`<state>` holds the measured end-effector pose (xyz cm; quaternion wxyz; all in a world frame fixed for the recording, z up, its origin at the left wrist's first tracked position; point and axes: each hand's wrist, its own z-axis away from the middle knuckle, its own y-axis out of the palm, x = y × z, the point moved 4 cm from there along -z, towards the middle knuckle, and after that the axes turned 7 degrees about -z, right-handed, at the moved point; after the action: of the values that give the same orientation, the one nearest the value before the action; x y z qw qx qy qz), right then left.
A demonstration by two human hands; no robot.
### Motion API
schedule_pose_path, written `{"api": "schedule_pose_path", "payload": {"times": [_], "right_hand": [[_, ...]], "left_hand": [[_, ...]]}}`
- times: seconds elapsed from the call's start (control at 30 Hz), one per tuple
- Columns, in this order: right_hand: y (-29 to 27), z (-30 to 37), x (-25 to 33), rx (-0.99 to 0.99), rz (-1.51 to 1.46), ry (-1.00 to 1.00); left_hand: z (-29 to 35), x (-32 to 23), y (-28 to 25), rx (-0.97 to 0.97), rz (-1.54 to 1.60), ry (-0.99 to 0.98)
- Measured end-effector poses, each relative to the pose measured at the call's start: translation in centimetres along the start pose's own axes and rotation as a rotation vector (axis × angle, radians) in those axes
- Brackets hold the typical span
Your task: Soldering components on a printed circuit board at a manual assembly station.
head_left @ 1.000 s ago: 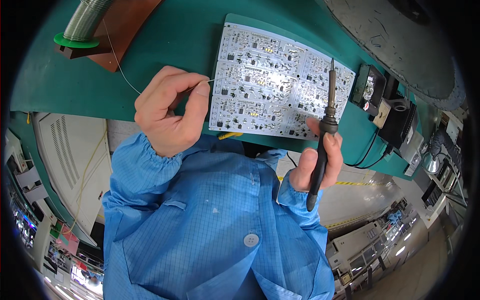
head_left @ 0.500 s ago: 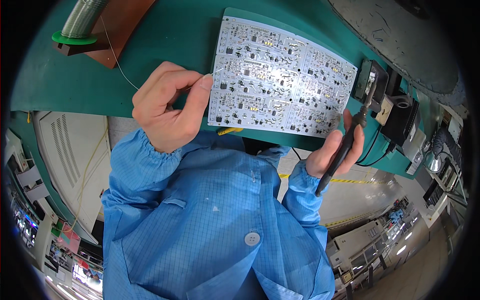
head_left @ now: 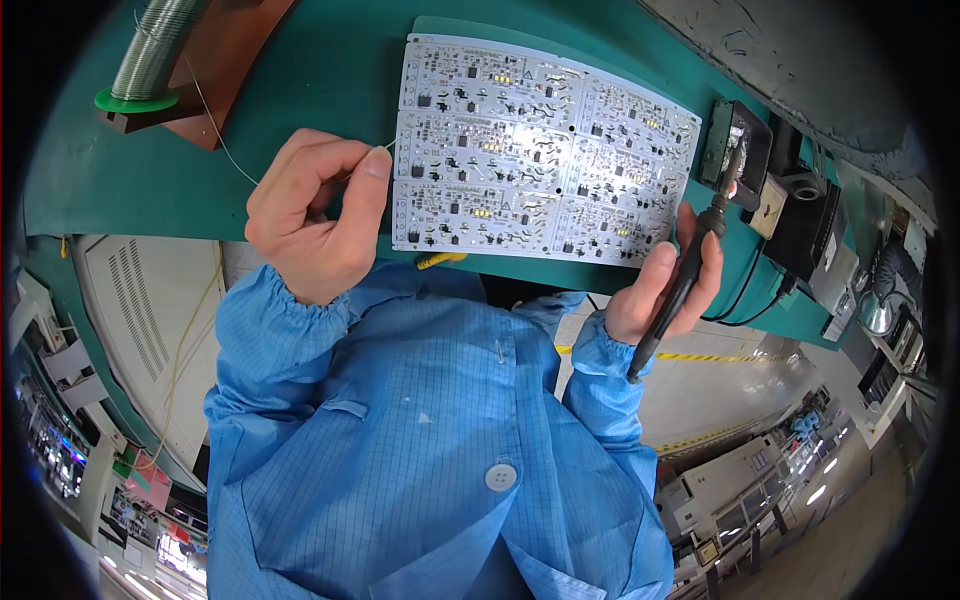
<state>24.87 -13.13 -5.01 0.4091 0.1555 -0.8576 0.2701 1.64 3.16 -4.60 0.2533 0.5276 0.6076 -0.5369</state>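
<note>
My left hand [head_left: 318,215] pinches a thin solder wire [head_left: 222,140] between thumb and forefinger, just beside the left edge of a white circuit board panel [head_left: 480,180]. The wire trails back to a spool [head_left: 155,50] with a green flange at the far left. In my right hand [head_left: 665,290] is a soldering iron [head_left: 685,275] with a black handle, held near the board's right edge. Its tip reaches over a small dark metal tray [head_left: 735,150]; I cannot tell whether it touches anything inside. Many small components cover the board, which lies on a green mat [head_left: 330,60].
The spool sits on a brown stand [head_left: 232,60]. Right of the board are a tan sponge pad [head_left: 768,210], a black soldering station [head_left: 808,235] and a cable [head_left: 745,300]. A large grey curved object [head_left: 800,70] overhangs the far right. A yellow item [head_left: 440,260] lies at the table's front edge.
Board, spool and tray appear shifted slightly in the view. The iron's tip stays by the metal tray, and my left hand keeps the solder wire by the board's left edge.
</note>
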Motion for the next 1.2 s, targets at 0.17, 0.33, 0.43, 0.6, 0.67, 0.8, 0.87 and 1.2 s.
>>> {"api": "schedule_pose_path", "payload": {"times": [0.17,0.33,0.43,0.6,0.67,0.8,0.87,1.2], "right_hand": [[0.0,0.0,0.0,-0.014,0.0,0.02],[-0.1,0.1,0.0,-0.016,-0.023,0.011],[-0.1,0.2,-0.1,-0.024,-0.039,0.014],[-0.1,0.1,-0.1,-0.018,-0.048,0.01],[0.1,0.0,-0.1,-0.012,-0.033,0.004],[0.2,0.0,0.0,-0.009,-0.017,0.032],[0.2,0.2,0.0,-0.007,-0.018,0.045],[0.1,-0.1,2.6,0.102,-0.081,-0.099]], "left_hand": [[0.0,0.0,0.0,-0.009,-0.01,0.025],[0.0,-0.1,-0.1,-0.007,-0.007,0.056],[0.1,-0.1,-0.1,-0.011,-0.042,0.048],[0.1,0.0,0.0,-0.014,-0.065,-0.007],[0.0,0.1,0.0,-0.015,-0.077,0.004],[-0.1,-0.1,0.0,-0.029,-0.014,0.036],[0.0,-0.1,0.0,-0.012,-0.021,0.015],[-0.8,0.3,0.2,0.143,0.188,-0.309]]}}
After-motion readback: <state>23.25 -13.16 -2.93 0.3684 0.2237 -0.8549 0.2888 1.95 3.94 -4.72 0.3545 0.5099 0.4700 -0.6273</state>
